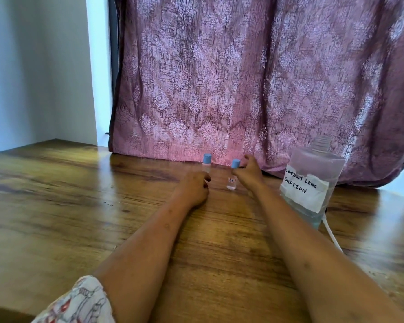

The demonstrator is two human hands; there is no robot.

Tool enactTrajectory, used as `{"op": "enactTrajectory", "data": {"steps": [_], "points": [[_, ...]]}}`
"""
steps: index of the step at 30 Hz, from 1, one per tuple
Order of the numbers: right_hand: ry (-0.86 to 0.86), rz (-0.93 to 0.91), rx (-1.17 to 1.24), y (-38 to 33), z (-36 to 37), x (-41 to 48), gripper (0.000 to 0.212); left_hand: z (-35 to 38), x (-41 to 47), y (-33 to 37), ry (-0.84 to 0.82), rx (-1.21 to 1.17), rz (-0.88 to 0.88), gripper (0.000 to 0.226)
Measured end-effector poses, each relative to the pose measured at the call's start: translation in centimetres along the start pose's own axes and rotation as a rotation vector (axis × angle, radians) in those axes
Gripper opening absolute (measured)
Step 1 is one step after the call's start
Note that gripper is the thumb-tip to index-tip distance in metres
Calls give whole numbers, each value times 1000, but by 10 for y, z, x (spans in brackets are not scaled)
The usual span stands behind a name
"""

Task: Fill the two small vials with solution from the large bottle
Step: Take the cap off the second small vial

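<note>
Evidently steadying it, the left hand (194,188) curled its fingers round the left small clear blue-capped vial (207,164) on the wooden table (79,206). The right hand (248,173) pinched the right vial's (231,181) blue cap (235,163), likely to unscrew it; rightmost, the large clear labelled bottle (313,183) stood uncapped.

Left vial (206,164) lower half behind left hand (193,190) (grip unclear), right vial (231,180) label too small to read

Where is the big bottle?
In the head view the big bottle stands on the table's right side, just right of the right hand, in front of the curtain.
</note>
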State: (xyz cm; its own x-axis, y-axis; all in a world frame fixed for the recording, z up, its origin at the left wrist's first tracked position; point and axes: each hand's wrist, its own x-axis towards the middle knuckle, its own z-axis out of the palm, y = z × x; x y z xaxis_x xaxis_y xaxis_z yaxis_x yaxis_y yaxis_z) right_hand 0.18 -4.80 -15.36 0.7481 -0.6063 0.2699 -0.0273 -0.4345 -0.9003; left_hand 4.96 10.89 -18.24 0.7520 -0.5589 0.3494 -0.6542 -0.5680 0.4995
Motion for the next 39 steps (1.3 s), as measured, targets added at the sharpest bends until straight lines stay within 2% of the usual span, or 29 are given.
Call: {"op": "enactTrajectory", "data": {"steps": [3, 4, 6, 9, 12, 15, 19, 23, 26, 28, 31, 35, 37, 39], "points": [[243, -311, -169, -13, 2, -5, 58, -2, -1, -2, 40, -11, -14, 34], [285, -417, -256, -19, 5, -7, 54, -3, -1, -2, 44, -15, -25, 35], [262, -522, -351, -28, 15, -9, 45, -3, -1, -4, 66, -31, -52, 35], [51, -482, -409, -38, 34, -5, 41, -5, -1, -8, 111, -46, -98, 36], [-221, -364, -586, -37, 53, 6, 60, -7, -1, -12, 142, -39, -138, 38], [-310, -310, -665, -36, 59, 13, 61, -7, 1, -15, 151, -56, -162, 40], [-182, -364, -536, -39, 58, 10, 37, -5, 2, -15, 142, -68, -185, 41], [-143, -377, -458, -44, 50, -3, 24, -6, 1, -11, 152, -104, -153, 49], [-113, -384, -374, -50, 36, -23, 21, -8, 0, -1, 156, -135, -77, 55], [-81, -378, -342, -53, 22, -41, 22, -9, -3, 11, 112, -209, -53, 51], [-33, -389, -327, -54, -4, -66, 22, -12, -16, 31, -4, -332, 3, 41], [33, -383, -321, -45, -43, -92, 22, -15, -40, 67, -165, -352, 77, 36], [80, -357, -286, -35, -57, -102, 27, -13, -51, 78, -219, -402, 107, 39], [97, -318, -268, -27, -66, -108, 31, -9, -61, 81, -280, -556, 112, 47]]}}
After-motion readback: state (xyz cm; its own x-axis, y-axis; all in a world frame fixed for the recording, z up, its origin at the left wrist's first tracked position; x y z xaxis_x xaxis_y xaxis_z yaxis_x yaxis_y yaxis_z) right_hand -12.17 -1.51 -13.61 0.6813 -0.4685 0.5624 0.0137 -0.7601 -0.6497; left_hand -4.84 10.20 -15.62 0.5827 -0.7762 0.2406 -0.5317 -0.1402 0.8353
